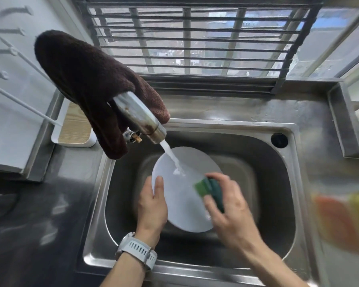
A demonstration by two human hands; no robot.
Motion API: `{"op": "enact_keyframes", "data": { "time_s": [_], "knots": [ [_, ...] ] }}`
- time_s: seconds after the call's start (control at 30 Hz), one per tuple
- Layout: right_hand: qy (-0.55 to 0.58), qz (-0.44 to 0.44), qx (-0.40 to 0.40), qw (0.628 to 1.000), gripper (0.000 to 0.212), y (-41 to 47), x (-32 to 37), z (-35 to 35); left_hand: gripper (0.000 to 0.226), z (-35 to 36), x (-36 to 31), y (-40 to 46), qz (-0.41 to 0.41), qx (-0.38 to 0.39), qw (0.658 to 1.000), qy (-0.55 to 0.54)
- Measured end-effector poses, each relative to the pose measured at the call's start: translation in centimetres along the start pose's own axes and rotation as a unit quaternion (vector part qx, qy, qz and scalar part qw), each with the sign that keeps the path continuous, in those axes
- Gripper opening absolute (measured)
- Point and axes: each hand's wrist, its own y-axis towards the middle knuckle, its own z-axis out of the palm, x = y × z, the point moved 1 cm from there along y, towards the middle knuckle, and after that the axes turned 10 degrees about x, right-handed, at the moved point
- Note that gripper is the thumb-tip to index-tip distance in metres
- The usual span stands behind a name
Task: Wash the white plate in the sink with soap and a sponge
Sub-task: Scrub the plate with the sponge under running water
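Observation:
A white plate is held tilted over the steel sink. My left hand grips the plate's left rim, thumb on its face. My right hand is closed on a green sponge that presses against the plate's right side. Water runs from the metal tap onto the upper middle of the plate. My right hand hides the plate's lower right edge.
A dark brown cloth hangs over the tap. A white tray with a wooden base sits left of the sink. A blurred red and yellow object lies on the right counter. A barred window is behind.

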Motion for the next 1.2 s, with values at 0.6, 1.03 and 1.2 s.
{"op": "enact_keyframes", "data": {
  "time_s": [0.6,1.03,1.2],
  "knots": [
    [-0.267,0.023,0.015,0.963,0.048,0.5,-4.0,0.9,0.035,-0.2,0.1,0.0,-0.025,-0.033,0.998,-0.044],
    [-0.283,0.102,-0.054,0.952,0.053,9.2,-5.5,-1.6,0.027,-0.6,0.0,-1.5,-0.036,-0.002,0.999,-0.001],
    [-0.427,0.175,0.020,0.887,0.058,10.0,-9.7,-3.1,0.010,-1.6,0.3,-1.2,-0.050,-0.001,0.999,-0.008]
  ]
}}
